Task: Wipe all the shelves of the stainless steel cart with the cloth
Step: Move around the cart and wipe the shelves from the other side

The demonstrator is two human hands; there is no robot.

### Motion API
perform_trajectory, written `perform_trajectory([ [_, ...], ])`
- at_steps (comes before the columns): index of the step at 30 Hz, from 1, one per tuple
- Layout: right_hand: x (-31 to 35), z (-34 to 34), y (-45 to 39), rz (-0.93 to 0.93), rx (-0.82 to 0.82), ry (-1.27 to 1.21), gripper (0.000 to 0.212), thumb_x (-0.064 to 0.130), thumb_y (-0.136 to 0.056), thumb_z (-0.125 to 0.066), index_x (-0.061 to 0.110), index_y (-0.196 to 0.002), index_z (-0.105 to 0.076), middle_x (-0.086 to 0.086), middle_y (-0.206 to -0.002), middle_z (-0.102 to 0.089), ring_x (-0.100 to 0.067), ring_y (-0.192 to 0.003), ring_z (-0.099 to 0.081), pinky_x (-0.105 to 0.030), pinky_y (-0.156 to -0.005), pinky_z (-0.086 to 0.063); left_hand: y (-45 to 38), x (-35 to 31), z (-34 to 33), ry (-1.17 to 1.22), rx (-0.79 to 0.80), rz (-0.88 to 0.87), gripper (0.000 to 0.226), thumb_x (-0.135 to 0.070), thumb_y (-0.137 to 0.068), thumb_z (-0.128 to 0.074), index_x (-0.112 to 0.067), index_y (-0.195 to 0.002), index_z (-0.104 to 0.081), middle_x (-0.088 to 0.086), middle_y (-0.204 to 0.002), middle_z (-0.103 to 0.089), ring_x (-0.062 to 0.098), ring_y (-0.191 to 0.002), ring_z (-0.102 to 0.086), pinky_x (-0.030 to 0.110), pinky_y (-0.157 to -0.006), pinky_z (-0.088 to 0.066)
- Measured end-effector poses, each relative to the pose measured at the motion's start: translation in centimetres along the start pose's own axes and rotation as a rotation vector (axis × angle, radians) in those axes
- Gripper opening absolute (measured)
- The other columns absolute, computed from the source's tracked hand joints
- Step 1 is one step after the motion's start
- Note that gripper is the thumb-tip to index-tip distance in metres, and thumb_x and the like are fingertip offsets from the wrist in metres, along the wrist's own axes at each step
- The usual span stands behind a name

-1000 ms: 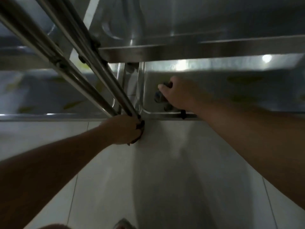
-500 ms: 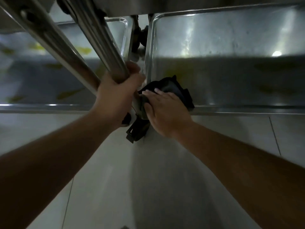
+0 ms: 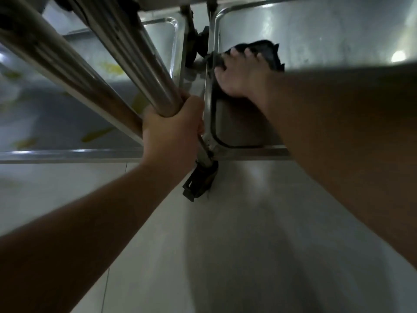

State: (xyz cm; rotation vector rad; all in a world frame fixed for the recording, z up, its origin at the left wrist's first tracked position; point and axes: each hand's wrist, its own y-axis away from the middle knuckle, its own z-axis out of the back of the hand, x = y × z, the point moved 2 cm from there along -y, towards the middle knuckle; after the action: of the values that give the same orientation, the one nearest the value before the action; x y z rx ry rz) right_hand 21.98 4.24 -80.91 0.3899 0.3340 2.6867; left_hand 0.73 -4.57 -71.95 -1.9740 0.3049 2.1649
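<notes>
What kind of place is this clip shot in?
Probably a commercial kitchen or utility room, though little shows: a stainless steel cart shelf with raised rim, its polished steel upright tube, and pale glossy floor tiles.

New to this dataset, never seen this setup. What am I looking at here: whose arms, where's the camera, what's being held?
No machine: a person's two bare arms, filmed by one wide-angle camera on their head, looking down. The left hand grips a steel post of the stainless steel cart. The right hand presses a dark cloth flat on the cart's bottom shelf, near its left rim. Below the post sits a black caster on the pale tiled floor. A second steel shelf shows to the left, blurred.
</notes>
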Motion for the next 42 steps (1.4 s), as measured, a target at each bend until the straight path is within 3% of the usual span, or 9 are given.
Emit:
perform_trajectory([
  [12, -0.2, -6.1, 15.5, 0.246, -0.034, -0.094, 0.078, 0.062, -0.096, -0.002, 0.032, -0.166, -0.018, 0.013, -0.173, -0.011, -0.012, -0.160, -0.003, -0.037, -0.127, 0.003, -0.2, 0.6, -0.5, 0.144, 0.004, -0.006, 0.023, 0.005, -0.081, -0.055, -0.010, -0.066, -0.046, 0.002, -0.056, -0.044, 0.014, -0.052, -0.046, 0.025, -0.050, -0.040],
  [17, -10.7, -0.7, 8.1, -0.222, -0.287, -0.062, 0.063, 0.049, -0.105, -0.025, 0.020, -0.159, -0.037, -0.005, -0.169, -0.030, -0.029, -0.156, -0.024, -0.051, -0.127, -0.013, -0.3, 0.4, -0.5, 0.140, 0.036, -0.036, 0.027, 0.008, -0.083, -0.051, -0.010, -0.065, -0.042, -0.003, -0.050, -0.041, 0.013, -0.050, -0.043, 0.027, -0.053, -0.039],
  [21, -13.5, 2.5, 2.2, -0.462, -0.193, -0.117, 0.069, 0.049, -0.104, -0.016, 0.016, -0.165, -0.018, -0.006, -0.175, -0.009, -0.035, -0.160, -0.004, -0.057, -0.127, -0.002, -0.5, 0.1, -0.4, 0.115, 0.133, -0.053, 0.018, 0.003, -0.077, -0.049, -0.008, -0.065, -0.043, -0.003, -0.050, -0.041, 0.015, -0.051, -0.041, 0.028, -0.055, -0.039],
  [25, -5.3, 1.9, 0.7, -0.133, -0.106, -0.043, 0.069, 0.050, -0.101, -0.020, 0.019, -0.161, -0.030, -0.006, -0.170, -0.024, -0.035, -0.156, -0.018, -0.055, -0.124, -0.014, -0.4, -0.1, -0.6, 0.105, 0.121, -0.029, 0.026, 0.008, -0.081, -0.048, -0.009, -0.063, -0.042, -0.004, -0.049, -0.041, 0.014, -0.051, -0.040, 0.025, -0.054, -0.039],
  [28, 1.1, -0.5, 3.0, 0.186, -0.016, -0.031, 0.067, 0.054, -0.103, -0.020, 0.028, -0.165, -0.021, 0.004, -0.174, -0.015, -0.024, -0.159, -0.011, -0.049, -0.126, -0.006, -0.5, -0.1, -0.5, 0.108, 0.129, -0.020, 0.023, 0.006, -0.079, -0.049, -0.007, -0.063, -0.040, 0.000, -0.050, -0.038, 0.018, -0.051, -0.037, 0.027, -0.053, -0.036],
  [31, -1.4, -0.6, 4.1, 0.353, -0.005, -0.009, 0.069, 0.060, -0.101, -0.019, 0.034, -0.164, -0.022, 0.010, -0.173, -0.017, -0.016, -0.159, -0.014, -0.043, -0.128, -0.006, -0.5, -0.1, -0.6, 0.118, 0.147, -0.032, 0.019, 0.004, -0.076, -0.048, -0.004, -0.064, -0.037, 0.012, -0.053, -0.029, 0.031, -0.054, -0.028, 0.039, -0.054, -0.027],
  [35, -13.1, 2.4, 2.5, 0.014, -0.264, 0.042, 0.063, 0.052, -0.101, -0.025, 0.020, -0.150, -0.048, -0.013, -0.157, -0.047, -0.037, -0.141, -0.044, -0.052, -0.118, -0.032, -0.6, -0.1, -0.5, 0.115, 0.166, -0.033, 0.018, 0.005, -0.076, -0.047, -0.002, -0.064, -0.036, 0.013, -0.053, -0.032, 0.029, -0.052, -0.029, 0.038, -0.054, -0.027],
  [38, -19.5, 3.3, 3.3, -0.380, -0.250, -0.034, 0.066, 0.051, -0.104, -0.020, 0.018, -0.159, -0.034, -0.014, -0.167, -0.031, -0.039, -0.153, -0.028, -0.057, -0.125, -0.017, -0.5, 0.0, -0.6, 0.131, 0.144, -0.033, 0.017, 0.004, -0.075, -0.049, -0.007, -0.065, -0.043, 0.000, -0.049, -0.040, 0.015, -0.050, -0.038, 0.028, -0.053, -0.036],
  [42, -13.7, 0.8, 6.5, -0.264, -0.234, -0.071, 0.069, 0.052, -0.101, -0.022, 0.018, -0.160, -0.032, -0.009, -0.169, -0.028, -0.035, -0.155, -0.024, -0.055, -0.126, -0.013, -0.5, 0.3, -0.6, 0.150, 0.137, -0.022, 0.018, 0.004, -0.077, -0.050, -0.008, -0.066, -0.042, -0.002, -0.050, -0.042, 0.013, -0.049, -0.040, 0.027, -0.052, -0.036],
])
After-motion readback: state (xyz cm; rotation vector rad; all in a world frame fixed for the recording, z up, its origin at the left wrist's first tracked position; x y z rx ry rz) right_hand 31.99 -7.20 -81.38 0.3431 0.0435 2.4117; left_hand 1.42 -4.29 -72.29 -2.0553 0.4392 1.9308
